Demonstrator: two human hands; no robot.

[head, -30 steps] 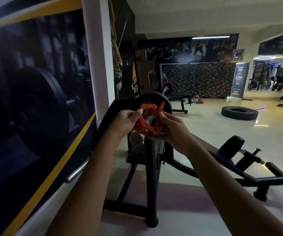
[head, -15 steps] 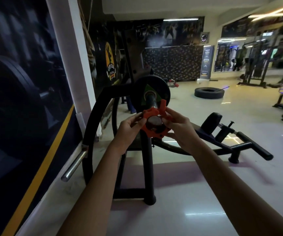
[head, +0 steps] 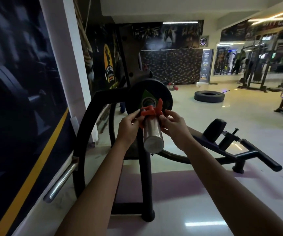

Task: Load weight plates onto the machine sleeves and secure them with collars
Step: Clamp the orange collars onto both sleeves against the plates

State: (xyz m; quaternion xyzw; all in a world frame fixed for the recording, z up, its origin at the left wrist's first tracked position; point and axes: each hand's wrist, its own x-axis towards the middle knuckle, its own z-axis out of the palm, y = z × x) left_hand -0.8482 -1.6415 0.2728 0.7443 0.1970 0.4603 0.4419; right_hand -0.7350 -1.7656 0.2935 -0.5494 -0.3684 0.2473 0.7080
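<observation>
An orange-red collar (head: 150,111) sits around the chrome sleeve (head: 152,136) of a black plate-loaded machine, partway along it, with its lever flap raised at the upper right. My left hand (head: 128,124) pinches the collar's left side. On the collar's right side my right hand (head: 174,123) holds it with the fingertips. A black weight plate (head: 162,94) with a green label is on the sleeve just behind the collar; a short gap of sleeve shows between them.
The machine's black frame (head: 84,145) curves down to the floor beside the wall poster (head: 18,99). A chrome bar (head: 60,181) juts out low on the left. A padded lever arm (head: 225,142) lies to the right. A tyre (head: 208,96) and racks stand farther back.
The collar went from off the sleeve's end to slid over it and along toward the plate, with both hands following. The camera has come closer.
</observation>
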